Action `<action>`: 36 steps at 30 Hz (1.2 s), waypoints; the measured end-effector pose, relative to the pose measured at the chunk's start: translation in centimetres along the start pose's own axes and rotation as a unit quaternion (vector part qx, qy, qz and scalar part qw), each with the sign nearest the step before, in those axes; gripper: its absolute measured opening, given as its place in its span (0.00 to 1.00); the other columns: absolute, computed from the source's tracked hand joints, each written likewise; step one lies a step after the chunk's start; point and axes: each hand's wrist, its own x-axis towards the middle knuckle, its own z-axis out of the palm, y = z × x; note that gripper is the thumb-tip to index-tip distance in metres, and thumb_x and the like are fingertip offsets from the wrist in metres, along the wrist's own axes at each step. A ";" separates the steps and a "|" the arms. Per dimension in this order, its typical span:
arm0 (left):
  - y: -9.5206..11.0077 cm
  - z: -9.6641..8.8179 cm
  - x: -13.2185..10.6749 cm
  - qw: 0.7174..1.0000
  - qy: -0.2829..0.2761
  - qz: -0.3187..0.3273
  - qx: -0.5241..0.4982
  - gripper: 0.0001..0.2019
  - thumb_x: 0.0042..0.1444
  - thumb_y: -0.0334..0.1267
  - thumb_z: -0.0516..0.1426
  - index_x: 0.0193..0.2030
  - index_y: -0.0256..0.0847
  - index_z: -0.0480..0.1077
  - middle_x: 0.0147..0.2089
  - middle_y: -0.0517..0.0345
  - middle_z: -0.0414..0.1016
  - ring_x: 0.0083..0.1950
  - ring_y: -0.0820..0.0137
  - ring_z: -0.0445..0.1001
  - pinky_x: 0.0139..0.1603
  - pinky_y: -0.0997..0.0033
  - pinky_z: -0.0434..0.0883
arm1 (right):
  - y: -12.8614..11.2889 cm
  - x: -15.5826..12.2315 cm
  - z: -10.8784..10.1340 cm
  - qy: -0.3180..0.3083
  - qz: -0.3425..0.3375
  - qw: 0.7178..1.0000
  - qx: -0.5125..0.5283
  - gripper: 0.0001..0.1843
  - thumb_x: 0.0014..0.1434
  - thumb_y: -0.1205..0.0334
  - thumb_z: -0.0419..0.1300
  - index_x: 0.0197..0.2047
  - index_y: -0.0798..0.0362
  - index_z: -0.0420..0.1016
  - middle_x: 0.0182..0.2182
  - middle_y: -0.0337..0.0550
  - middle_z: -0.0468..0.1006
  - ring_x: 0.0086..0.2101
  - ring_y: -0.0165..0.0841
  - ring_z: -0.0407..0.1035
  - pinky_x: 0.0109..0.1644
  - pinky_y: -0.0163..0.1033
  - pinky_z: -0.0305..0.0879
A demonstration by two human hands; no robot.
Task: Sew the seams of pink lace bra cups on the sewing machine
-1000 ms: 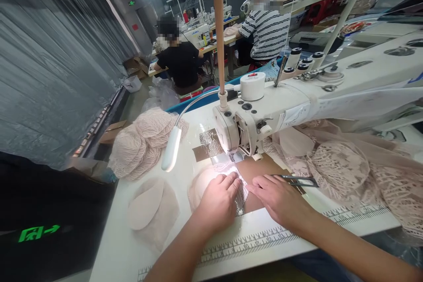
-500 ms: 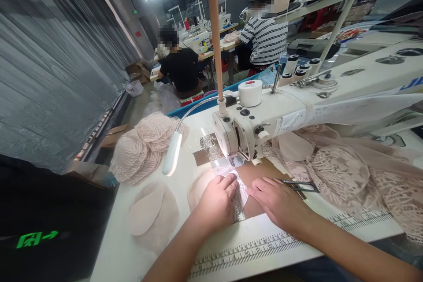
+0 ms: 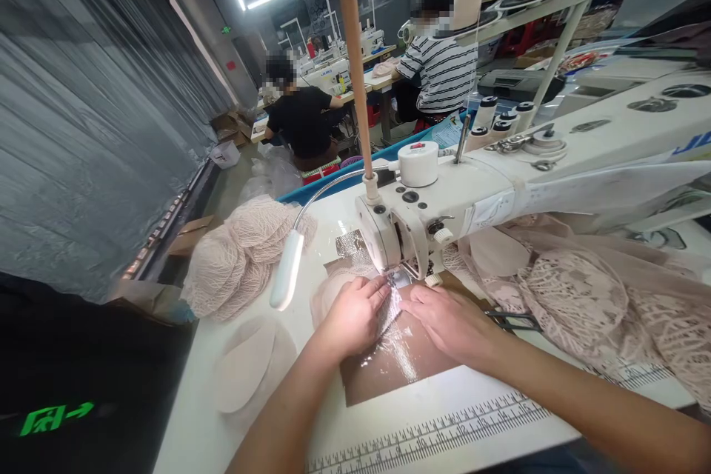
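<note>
Just lace piece [image 3: 392, 305] between both flat hands

On the white sewing table [image 3: 233, 429], the white sewing machine [image 3: 444, 200] stands toward the far edge, a pile of beige lace cups [image 3: 233, 259] at its left edge, a printed ruler strip [image 3: 444, 429] along the near edge.

It was a garment workshop: behind the near sewing machine [image 3: 444, 200], two workers [image 3: 303, 118] sat at more machines [image 3: 327, 74], and lace pieces [image 3: 238, 252] were heaped beside it.
</note>
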 end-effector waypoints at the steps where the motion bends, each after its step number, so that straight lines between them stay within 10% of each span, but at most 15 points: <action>1: -0.2 0.0 0.1 1.000 0.004 0.000 0.000 0.25 0.50 0.26 0.52 0.57 0.34 0.66 0.61 0.47 0.67 0.47 0.60 0.68 0.48 0.57 0.71 | 0.0 0.1 0.1 0.004 0.002 1.000 -0.002 0.16 0.56 0.76 0.49 0.37 0.53 0.76 0.28 0.41 0.68 0.27 0.31 0.58 0.30 0.38 0.50; 36: -1.3 0.7 0.5 0.998 0.053 0.003 -0.017 0.17 0.61 0.30 0.49 0.56 0.38 0.68 0.52 0.48 0.73 0.46 0.61 0.67 0.47 0.59 0.68 | 0.7 1.0 0.4 0.041 0.015 0.998 0.042 0.22 0.58 0.75 0.47 0.47 0.50 0.76 0.31 0.41 0.75 0.24 0.29 0.59 0.30 0.35 0.52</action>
